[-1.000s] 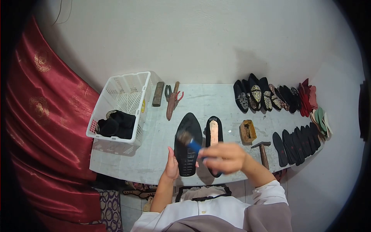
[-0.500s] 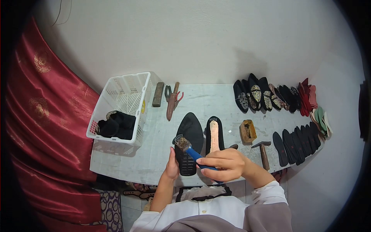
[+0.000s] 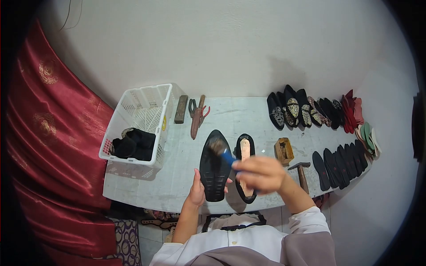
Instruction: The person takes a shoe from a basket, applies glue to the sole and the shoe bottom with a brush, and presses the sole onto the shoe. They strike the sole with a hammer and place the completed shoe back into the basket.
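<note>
My left hand point(image 3: 197, 193) grips a pointed black shoe sole point(image 3: 215, 177) near its heel end. The ribbed side faces up, and fingertips show past its right edge. In my right hand point(image 3: 262, 175), blurred by motion, is a brush point(image 3: 228, 156) with a blue handle. Its bristles are over the front part of the sole and seem to touch it. Just to the right lies a black shoe piece point(image 3: 245, 147) with a pale strip down its middle, partly covered by my right hand.
A white plastic basket point(image 3: 167, 128) with black items stands left. Behind are a dark block point(image 3: 181, 109) and red-handled pincers point(image 3: 205, 114). On the right are a small box point(image 3: 284, 150), a hammer point(image 3: 302, 177), black insoles point(image 3: 330, 166) and several patterned shoes point(image 3: 293, 106).
The brush has moved from the sole's left edge up and right onto its front part. My right hand has shifted slightly up, uncovering more of the pale-stripped piece.
</note>
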Tool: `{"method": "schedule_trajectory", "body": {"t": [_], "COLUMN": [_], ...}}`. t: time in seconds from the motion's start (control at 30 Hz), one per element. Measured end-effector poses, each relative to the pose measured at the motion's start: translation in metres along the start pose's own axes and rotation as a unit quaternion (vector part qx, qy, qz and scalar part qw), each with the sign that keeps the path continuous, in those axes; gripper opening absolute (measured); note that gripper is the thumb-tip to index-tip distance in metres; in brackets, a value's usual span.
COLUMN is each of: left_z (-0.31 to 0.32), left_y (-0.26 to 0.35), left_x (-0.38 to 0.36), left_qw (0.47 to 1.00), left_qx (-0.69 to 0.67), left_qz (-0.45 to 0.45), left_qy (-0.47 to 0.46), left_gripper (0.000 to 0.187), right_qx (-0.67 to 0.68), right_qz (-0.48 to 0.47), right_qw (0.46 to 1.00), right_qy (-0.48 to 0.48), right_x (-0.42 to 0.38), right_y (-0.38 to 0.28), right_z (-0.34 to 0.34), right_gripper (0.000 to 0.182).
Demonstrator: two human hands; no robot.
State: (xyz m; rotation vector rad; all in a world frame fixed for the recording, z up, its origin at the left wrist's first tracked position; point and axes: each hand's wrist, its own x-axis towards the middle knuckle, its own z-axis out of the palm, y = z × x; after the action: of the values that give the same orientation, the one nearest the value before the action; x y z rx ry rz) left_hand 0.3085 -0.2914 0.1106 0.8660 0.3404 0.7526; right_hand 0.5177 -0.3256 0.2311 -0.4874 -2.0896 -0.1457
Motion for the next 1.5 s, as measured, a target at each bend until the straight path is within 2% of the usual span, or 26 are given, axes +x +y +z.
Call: {"method": "schedule_trajectory", "body": {"t": [0.03,0.17,0.2,0.27,0.3,0.33,0.4,0.43,0.57,0.67,0.7,0.83,0.97,1.07,1.2,1.33,1.5], "left_z": [0.0,-0.002,-0.001,0.011,0.011,0.011,0.0,0.001,0.003,0.001,-0.002,0.006,0.003,0.002,0.003,0.009,0.01], "left_y": [0.001,-0.001,0.001,0.005,0.004,0.004,-0.001,-0.001,0.0,-0.001,-0.003,0.0,-0.002,-0.002,-0.005,-0.005,-0.006], "left_x": [0.0,-0.003,-0.003,-0.004,-0.005,-0.006,-0.005,-0.006,-0.006,-0.011,-0.011,-0.011,-0.014,-0.016,-0.017,-0.018,-0.019], "left_qw": [1.0,1.0,1.0,0.997,0.997,0.997,1.0,0.999,1.0,1.0,1.0,1.0,1.0,1.0,0.999,0.999,0.999], "left_qx": [0.0,0.004,0.008,0.027,0.028,0.028,0.013,0.028,-0.011,0.011,0.017,-0.012,0.002,0.016,0.022,0.034,0.038], "left_qz": [0.004,-0.007,-0.013,-0.005,-0.005,-0.005,-0.011,-0.001,0.005,-0.002,-0.004,0.013,-0.011,-0.014,-0.021,-0.024,-0.021], "left_qy": [-0.003,-0.007,-0.008,0.066,0.065,0.065,-0.016,-0.02,-0.012,-0.008,-0.011,0.003,0.006,0.007,0.009,0.017,0.015], "left_gripper": [0.085,0.084,0.084,0.084,0.084,0.084,0.084,0.085,0.084,0.084,0.084,0.084,0.085,0.085,0.085,0.084,0.082], "right_qx": [0.006,-0.056,-0.029,0.025,0.024,0.007,-0.028,-0.072,0.029,-0.009,-0.064,-0.002,-0.053,-0.052,-0.019,-0.046,-0.04], "right_qz": [-0.012,0.028,0.018,-0.009,-0.037,-0.021,0.014,0.033,-0.015,0.032,0.038,-0.003,0.014,0.05,0.099,0.089,0.125], "right_qw": [1.0,0.998,0.999,1.0,0.999,1.0,0.999,0.997,0.999,0.999,0.997,1.0,0.998,0.997,0.99,0.99,0.985], "right_qy": [-0.019,0.024,0.016,-0.001,-0.013,-0.004,0.012,0.022,-0.006,0.027,0.029,0.006,0.042,0.031,0.095,0.101,0.109], "right_x": [0.0,0.001,0.002,0.006,0.009,0.008,0.006,0.008,0.004,0.002,0.002,0.002,0.0,-0.001,-0.003,0.001,-0.001], "right_y": [-0.008,0.011,0.007,-0.009,-0.019,-0.016,-0.001,0.003,-0.018,-0.008,-0.002,-0.016,-0.002,-0.013,-0.018,-0.014,-0.022], "right_z": [0.003,-0.005,-0.004,0.002,0.005,0.005,-0.001,-0.008,0.003,-0.001,-0.006,0.004,0.002,-0.003,-0.005,0.001,-0.006], "right_gripper": [0.026,0.022,0.023,0.025,0.028,0.029,0.03,0.031,0.031,0.027,0.025,0.03,0.033,0.031,0.029,0.025,0.026]}}
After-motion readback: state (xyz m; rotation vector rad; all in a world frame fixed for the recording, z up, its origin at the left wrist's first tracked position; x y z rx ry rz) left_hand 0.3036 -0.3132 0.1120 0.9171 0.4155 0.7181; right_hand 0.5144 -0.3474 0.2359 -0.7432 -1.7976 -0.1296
